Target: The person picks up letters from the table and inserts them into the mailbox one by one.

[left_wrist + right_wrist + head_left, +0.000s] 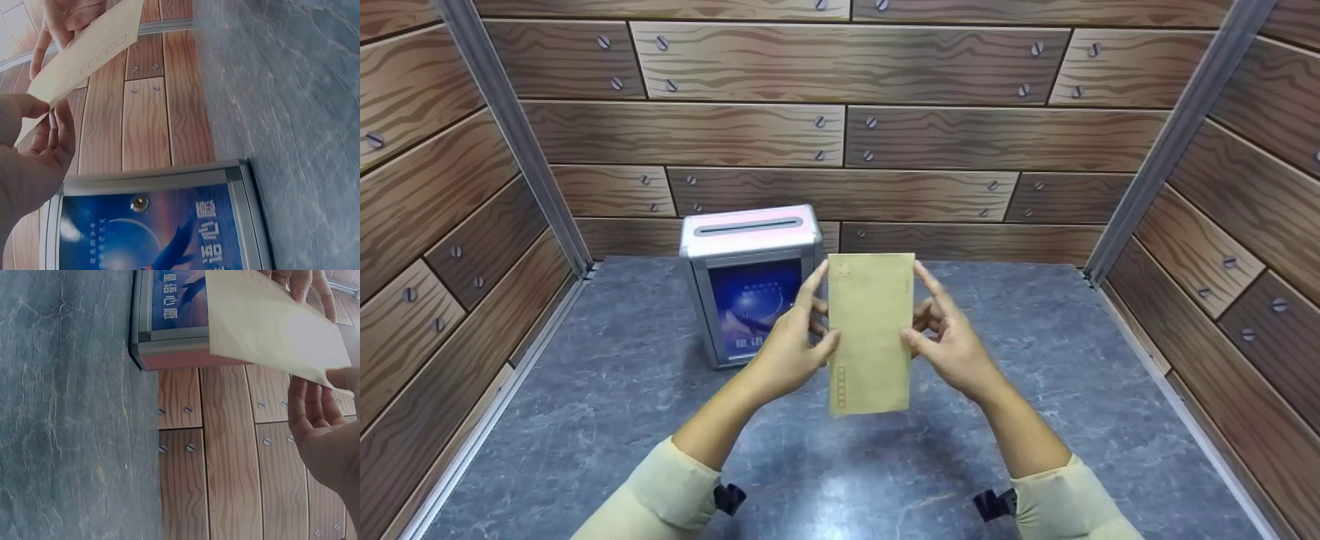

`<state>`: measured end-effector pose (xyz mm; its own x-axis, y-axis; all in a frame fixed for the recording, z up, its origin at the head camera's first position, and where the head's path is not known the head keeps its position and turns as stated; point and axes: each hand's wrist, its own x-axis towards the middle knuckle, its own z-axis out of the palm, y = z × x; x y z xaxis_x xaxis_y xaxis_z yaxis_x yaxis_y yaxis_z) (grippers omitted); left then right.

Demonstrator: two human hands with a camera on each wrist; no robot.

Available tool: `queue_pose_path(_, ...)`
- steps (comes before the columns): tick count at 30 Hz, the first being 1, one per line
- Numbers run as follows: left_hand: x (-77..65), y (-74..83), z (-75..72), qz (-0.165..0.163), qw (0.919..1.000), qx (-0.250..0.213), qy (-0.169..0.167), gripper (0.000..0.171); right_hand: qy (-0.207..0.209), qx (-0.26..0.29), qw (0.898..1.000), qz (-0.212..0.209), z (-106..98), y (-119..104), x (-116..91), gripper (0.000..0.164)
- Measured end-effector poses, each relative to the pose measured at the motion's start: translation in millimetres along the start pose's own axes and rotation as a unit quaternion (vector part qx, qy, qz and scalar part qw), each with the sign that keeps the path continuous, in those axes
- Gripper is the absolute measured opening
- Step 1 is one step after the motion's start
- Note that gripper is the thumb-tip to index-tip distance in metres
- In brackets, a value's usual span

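A tan paper envelope (871,337) is held upright by its two long edges, above the grey surface. My left hand (796,337) pinches its left edge, with the thumb on the front and fingers behind. On the opposite edge my right hand (952,341) pinches it the same way. In the left wrist view the envelope (84,59) shows a row of small printed squares. The right wrist view shows its plain face (270,326) from the side. Behind and left of the hands stands a box (750,232) with a slot in its top.
The box's blue front panel (152,236) has a small round lock (139,203) and white lettering. Wood-patterned walls (847,135) with metal corner posts (514,142) enclose the grey marbled surface (607,420) on the back and sides.
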<state>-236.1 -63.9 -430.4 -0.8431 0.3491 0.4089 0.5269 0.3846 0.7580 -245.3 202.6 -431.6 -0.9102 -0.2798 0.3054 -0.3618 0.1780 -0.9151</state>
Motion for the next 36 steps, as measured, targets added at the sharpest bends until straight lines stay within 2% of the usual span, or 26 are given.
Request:
queue_pose_path(2,-1.8,-0.9,-3.5,-0.003,1.0,0.002,0.001,0.095,-0.024,-0.02,0.999,-0.001,1,-1,0,0.098)
queue_pose_path(5,-2.8,-1.0,-9.3,0.0,1.0,0.007,0.003,0.096,-0.037,-0.041,0.998,-0.006,4,-3,1,0.101)
queue_pose_path(9,-2.5,0.9,-19.4,0.007,0.9997,0.024,0.001,0.1,-0.026,-0.047,0.999,-0.012,9,-7,4,0.103)
queue_pose_path(15,-5.4,4.5,-35.6,-0.01,0.9996,0.018,-0.022,0.108,-0.019,-0.06,0.998,-0.018,17,-15,14,0.103)
queue_pose_path(20,-6.5,7.7,-48.3,-0.003,0.9993,0.038,0.0,0.109,-0.023,-0.068,0.997,-0.031,23,-26,24,0.101)
queue_pose_path(29,-0.1,16.5,-74.9,0.011,0.9972,0.059,0.044,0.104,-0.027,-0.067,0.993,-0.088,31,-48,49,0.1)
queue_pose_path(36,7.1,27.6,-91.9,0.004,0.9963,0.071,0.048,0.102,-0.028,-0.057,0.99,-0.126,32,-60,63,0.099)
